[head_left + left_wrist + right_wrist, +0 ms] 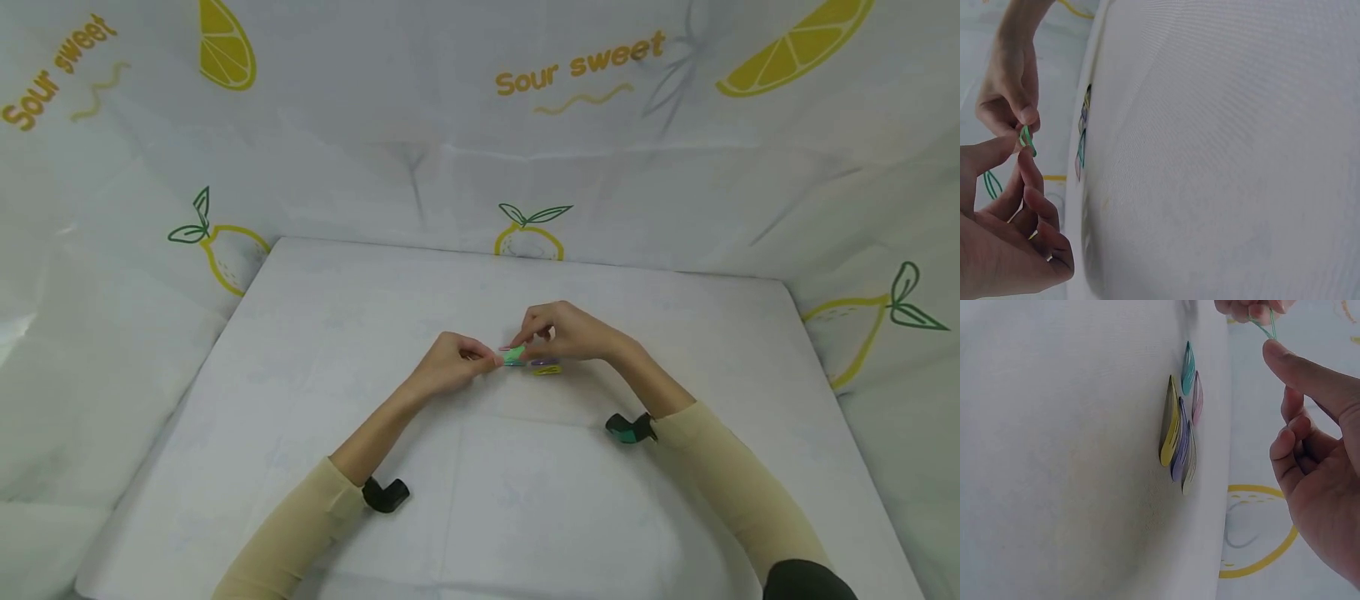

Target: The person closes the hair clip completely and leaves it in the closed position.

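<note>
A light green snap hair clip [514, 354] is held above the table between both hands. The left hand [452, 363] pinches one end of it with thumb and fingertips. At its other end, the right hand [566, 331] pinches it too, the remaining fingers curled. In the left wrist view the green clip [1027, 140] looks spread into a loop. Beneath the hands lie several more hair clips: yellow [1169, 434], purple [1180, 447], cream [1190, 464], teal [1189, 369] and pink [1197, 399].
A white cloth covers the table [480, 500]. Behind it hangs a white curtain [337, 150] printed with lemons and lettering. Black wrist devices [386, 496] sit at both sleeve cuffs.
</note>
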`<state>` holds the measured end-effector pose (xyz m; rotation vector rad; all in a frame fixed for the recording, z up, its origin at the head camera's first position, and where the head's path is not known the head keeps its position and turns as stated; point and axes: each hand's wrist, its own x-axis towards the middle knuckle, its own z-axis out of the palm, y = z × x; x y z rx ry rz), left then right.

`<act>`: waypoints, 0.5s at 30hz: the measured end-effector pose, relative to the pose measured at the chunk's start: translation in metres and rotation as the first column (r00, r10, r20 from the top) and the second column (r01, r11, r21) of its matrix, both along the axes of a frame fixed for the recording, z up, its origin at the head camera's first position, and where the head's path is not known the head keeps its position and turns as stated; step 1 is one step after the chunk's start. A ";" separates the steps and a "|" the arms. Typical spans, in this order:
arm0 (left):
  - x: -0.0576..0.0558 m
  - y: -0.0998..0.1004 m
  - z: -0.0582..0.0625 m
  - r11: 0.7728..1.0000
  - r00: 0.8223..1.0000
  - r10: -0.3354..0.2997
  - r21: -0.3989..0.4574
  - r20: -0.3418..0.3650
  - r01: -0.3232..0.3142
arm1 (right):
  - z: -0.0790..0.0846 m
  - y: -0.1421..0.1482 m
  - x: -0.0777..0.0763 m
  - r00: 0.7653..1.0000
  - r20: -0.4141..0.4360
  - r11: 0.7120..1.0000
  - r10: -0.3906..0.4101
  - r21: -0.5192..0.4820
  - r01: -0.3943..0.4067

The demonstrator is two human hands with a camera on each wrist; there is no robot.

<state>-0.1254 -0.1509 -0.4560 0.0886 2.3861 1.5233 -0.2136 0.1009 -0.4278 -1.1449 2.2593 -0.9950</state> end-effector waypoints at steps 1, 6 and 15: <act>0.000 0.000 -0.001 1.000 1.000 0.002 0.004 0.003 -0.002 | 0.000 0.001 0.001 1.000 -0.004 1.000 -0.006 -0.001 0.006; -0.002 0.001 -0.002 1.000 1.000 0.013 0.012 0.007 -0.013 | 0.002 0.003 0.004 0.999 -0.033 1.000 -0.020 -0.023 0.020; -0.006 0.002 -0.003 0.997 0.999 0.001 0.075 0.034 -0.004 | 0.005 0.011 0.010 0.995 -0.088 0.995 -0.040 -0.092 0.032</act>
